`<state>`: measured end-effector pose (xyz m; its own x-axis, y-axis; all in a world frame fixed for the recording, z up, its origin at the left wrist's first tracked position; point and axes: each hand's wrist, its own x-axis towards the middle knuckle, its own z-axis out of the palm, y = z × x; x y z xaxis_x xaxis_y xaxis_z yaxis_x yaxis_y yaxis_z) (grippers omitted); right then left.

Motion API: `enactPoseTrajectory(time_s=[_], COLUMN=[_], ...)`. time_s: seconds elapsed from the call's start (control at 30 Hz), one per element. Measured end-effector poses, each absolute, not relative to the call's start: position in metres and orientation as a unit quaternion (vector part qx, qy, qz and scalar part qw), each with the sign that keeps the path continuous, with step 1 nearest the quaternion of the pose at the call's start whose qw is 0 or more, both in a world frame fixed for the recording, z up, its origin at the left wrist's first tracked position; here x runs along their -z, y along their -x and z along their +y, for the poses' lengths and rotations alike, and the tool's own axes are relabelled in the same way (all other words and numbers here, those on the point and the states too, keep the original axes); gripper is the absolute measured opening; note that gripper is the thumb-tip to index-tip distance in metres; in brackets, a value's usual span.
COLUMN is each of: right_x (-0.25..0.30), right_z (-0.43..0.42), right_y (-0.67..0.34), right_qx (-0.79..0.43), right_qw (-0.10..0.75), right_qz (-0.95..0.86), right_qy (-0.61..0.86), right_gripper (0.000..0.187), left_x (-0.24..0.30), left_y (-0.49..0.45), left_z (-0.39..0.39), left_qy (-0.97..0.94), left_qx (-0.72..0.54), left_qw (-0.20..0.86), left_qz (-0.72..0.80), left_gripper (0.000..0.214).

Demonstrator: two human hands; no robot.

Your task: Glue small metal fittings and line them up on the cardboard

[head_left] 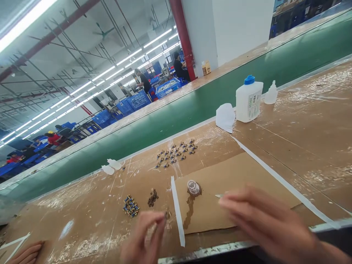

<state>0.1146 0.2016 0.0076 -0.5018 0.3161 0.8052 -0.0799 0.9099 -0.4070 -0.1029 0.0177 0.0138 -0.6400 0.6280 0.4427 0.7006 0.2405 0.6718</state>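
Brown cardboard [233, 194] covers the bench, and the left hand [143, 234] is pinching a tiny brass fitting [167, 214] between its fingertips [162, 217], just beside a white tape strip [178, 209]! The blurred right hand [264, 216] is over the cardboard, and I can't tell if it grips that thin metal sliver [219, 195], with a stained little cup [194, 187] nearby and rows of blue-and-brass fittings [176, 154] beyond.
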Motion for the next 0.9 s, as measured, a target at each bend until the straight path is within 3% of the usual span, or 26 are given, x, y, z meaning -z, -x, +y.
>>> enactPoseTrajectory(time_s=[0.1, 0.37, 0.63, 0.73, 0.9], right_x=[0.000, 0.035, 0.038, 0.042, 0.049], right_z=[0.257, 0.322, 0.324, 0.325, 0.327], right_y=[-0.118, -0.117, -0.122, -0.121, -0.127], right_qx=[-0.171, -0.146, -0.135, -0.106, -0.086], right_qw=[0.511, 0.491, 0.453, 0.480, 0.451], right_qz=[-0.836, -0.833, -0.859, -0.853, -0.871], right_qy=[0.104, 0.208, 0.197, 0.172, 0.174], right_gripper=[0.030, 0.016, 0.017, 0.018, 0.022], left_x=[-0.023, 0.004, -0.003, -0.007, -0.001], left_y=[0.165, 0.266, 0.252, 0.229, 0.213], left_z=[0.064, 0.157, 0.098, 0.065, 0.050], left_qy=[0.338, 0.320, 0.363, 0.399, 0.429], left_qx=[0.455, 0.423, 0.334, 0.303, 0.276], left_qw=[-0.063, -0.107, -0.074, -0.056, -0.072], left_qz=[-0.821, -0.841, -0.867, -0.864, -0.857], left_gripper=[0.023, 0.034, 0.022, 0.013, 0.014])
